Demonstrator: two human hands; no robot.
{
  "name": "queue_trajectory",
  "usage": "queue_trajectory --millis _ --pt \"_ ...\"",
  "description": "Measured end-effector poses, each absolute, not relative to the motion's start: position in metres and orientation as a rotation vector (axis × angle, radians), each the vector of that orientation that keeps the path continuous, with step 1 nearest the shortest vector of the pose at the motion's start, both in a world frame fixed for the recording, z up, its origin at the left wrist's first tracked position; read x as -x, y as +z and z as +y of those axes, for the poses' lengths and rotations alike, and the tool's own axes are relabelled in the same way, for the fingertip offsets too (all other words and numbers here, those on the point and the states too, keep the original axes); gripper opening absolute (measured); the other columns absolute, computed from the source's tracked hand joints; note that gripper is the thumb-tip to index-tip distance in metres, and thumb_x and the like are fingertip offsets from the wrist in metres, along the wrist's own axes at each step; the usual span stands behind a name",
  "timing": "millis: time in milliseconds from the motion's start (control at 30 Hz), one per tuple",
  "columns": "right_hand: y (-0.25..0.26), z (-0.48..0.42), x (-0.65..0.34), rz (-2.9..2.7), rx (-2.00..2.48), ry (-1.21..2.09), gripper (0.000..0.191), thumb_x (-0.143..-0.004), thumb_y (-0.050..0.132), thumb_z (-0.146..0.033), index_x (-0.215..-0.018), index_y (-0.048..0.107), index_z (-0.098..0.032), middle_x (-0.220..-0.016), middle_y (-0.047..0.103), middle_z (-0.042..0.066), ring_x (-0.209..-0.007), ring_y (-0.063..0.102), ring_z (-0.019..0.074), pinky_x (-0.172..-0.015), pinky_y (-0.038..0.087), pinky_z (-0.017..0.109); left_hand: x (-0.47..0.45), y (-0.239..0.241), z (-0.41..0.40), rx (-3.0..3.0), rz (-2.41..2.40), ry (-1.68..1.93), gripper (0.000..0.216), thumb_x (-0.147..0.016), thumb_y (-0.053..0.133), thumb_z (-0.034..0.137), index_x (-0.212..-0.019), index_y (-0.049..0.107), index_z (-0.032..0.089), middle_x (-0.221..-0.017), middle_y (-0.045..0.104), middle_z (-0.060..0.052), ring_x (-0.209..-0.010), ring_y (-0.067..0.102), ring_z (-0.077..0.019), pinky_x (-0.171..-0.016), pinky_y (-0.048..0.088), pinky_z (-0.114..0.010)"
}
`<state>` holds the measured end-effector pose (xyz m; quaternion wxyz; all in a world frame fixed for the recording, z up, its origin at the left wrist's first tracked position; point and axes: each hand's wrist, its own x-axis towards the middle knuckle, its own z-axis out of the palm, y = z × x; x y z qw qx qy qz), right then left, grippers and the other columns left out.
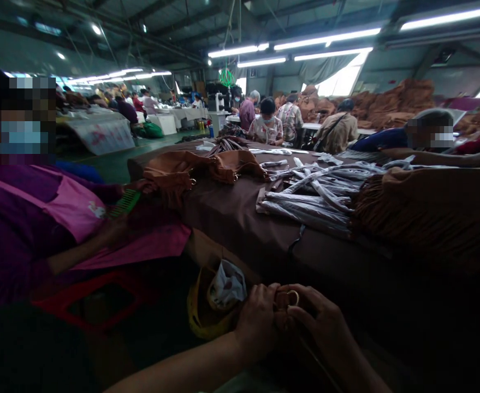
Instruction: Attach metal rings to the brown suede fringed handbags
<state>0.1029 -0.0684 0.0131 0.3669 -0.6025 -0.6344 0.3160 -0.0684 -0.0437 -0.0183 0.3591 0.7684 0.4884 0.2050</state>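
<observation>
My left hand is closed around a brown leather piece in front of me, near the table edge. On its right side, my right hand pinches the same piece beside a gold-coloured metal ring. The fingers of both hands nearly meet around the ring. Below them the picture is too dark to show what else hangs from the piece. A yellow container with a crumpled white bag in it stands just left of my left hand.
The table has a dark brown cover. On it lie plastic-wrapped strips, a fringed brown bag and brown leather pieces with rings. A co-worker in a pink apron at left holds a green comb above a red stool.
</observation>
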Motion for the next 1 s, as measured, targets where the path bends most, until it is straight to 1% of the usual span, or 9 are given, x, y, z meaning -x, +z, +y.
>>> queue_trajectory --millis 67,167,233,333,467,633,767,867,1000 --pt "0.008 -0.062 -0.104 -1.663 1.563 0.825 0.030 -0.084 0.060 -0.040 -0.108 0.068 -0.023 -0.106 0.069 0.007 -0.099 0.064 0.0235 -0.086 0.051 0.032 0.073 -0.018 -0.039 -1.957 1.231 0.485 0.057 -0.082 0.057 0.045 -0.133 0.047 0.020 -0.120 0.055 -0.012 -0.110 0.049 -0.0281 -0.098 0.037 -0.038" --pt "0.003 -0.055 -0.107 -1.691 1.569 0.849 0.032 -0.086 0.058 -0.041 -0.110 0.066 -0.022 -0.104 0.068 0.007 -0.096 0.064 0.0230 -0.085 0.051 0.032 0.083 -0.010 -0.021 -1.931 1.097 0.423 0.093 -0.060 0.077 0.054 -0.139 0.041 0.021 -0.130 0.048 -0.012 -0.119 0.044 -0.0319 -0.101 0.036 -0.042" --pt "0.002 -0.053 -0.108 -1.727 1.526 0.886 0.032 -0.087 0.056 -0.041 -0.112 0.065 -0.023 -0.104 0.066 0.006 -0.095 0.064 0.0217 -0.083 0.052 0.030 0.090 -0.003 -0.005 -1.916 0.916 0.423 0.107 -0.052 0.081 0.056 -0.142 0.036 0.023 -0.139 0.042 -0.012 -0.127 0.039 -0.0322 -0.105 0.035 -0.042" --pt "0.004 -0.050 -0.108 -1.758 1.469 0.947 0.029 -0.089 0.054 -0.038 -0.113 0.064 -0.024 -0.103 0.064 0.005 -0.093 0.063 0.0200 -0.081 0.052 0.028 0.092 0.003 0.018 -1.895 0.644 0.429 0.098 -0.058 0.081 0.049 -0.142 0.036 0.024 -0.138 0.046 -0.010 -0.124 0.045 -0.0284 -0.102 0.038 -0.038" --pt "0.006 -0.048 -0.110 -1.743 1.434 1.011 0.030 -0.087 0.057 -0.036 -0.114 0.064 -0.024 -0.103 0.064 0.005 -0.091 0.064 0.0193 -0.079 0.053 0.027 0.082 -0.004 0.022 -1.831 0.620 0.367 0.073 -0.060 0.080 0.041 -0.124 0.049 0.023 -0.111 0.062 -0.004 -0.097 0.060 -0.0222 -0.078 0.046 -0.028" --pt "0.002 -0.053 -0.111 -1.706 1.454 0.924 0.024 -0.081 0.065 -0.037 -0.101 0.069 -0.024 -0.094 0.066 0.004 -0.083 0.065 0.0194 -0.073 0.053 0.026 0.069 -0.018 0.002 -1.753 0.767 0.294 0.056 -0.060 0.078 0.039 -0.106 0.052 0.020 -0.089 0.062 0.003 -0.075 0.057 -0.0144 -0.057 0.039 -0.019" --pt "-0.003 -0.061 -0.106 -1.599 1.535 0.849 0.027 -0.079 0.065 -0.040 -0.100 0.069 -0.024 -0.097 0.068 0.005 -0.085 0.065 0.0213 -0.076 0.053 0.029 0.064 -0.018 -0.007 -1.744 0.878 0.326 0.046 -0.063 0.074 0.036 -0.099 0.051 0.020 -0.085 0.060 0.004 -0.071 0.055 -0.0124 -0.054 0.036 -0.018" --pt "0.003 -0.064 -0.106 -1.544 1.624 0.953 0.030 -0.077 0.066 -0.040 -0.101 0.067 -0.022 -0.098 0.069 0.005 -0.088 0.064 0.0230 -0.078 0.050 0.031 0.063 -0.011 -0.010 -1.807 0.929 0.325 0.046 -0.063 0.074 0.038 -0.097 0.050 0.020 -0.086 0.060 0.003 -0.072 0.056 -0.0129 -0.054 0.036 -0.019" --pt "0.016 -0.066 -0.115 -1.446 1.583 1.346 0.032 -0.082 0.060 -0.048 -0.078 0.067 -0.018 -0.073 0.063 0.002 -0.069 0.058 0.0174 -0.062 0.044 0.026 0.061 -0.007 -0.013 -1.983 0.970 0.322 0.046 -0.062 0.074 0.044 -0.094 0.049 0.021 -0.086 0.060 0.002 -0.072 0.056 -0.0140 -0.055 0.035 -0.021"
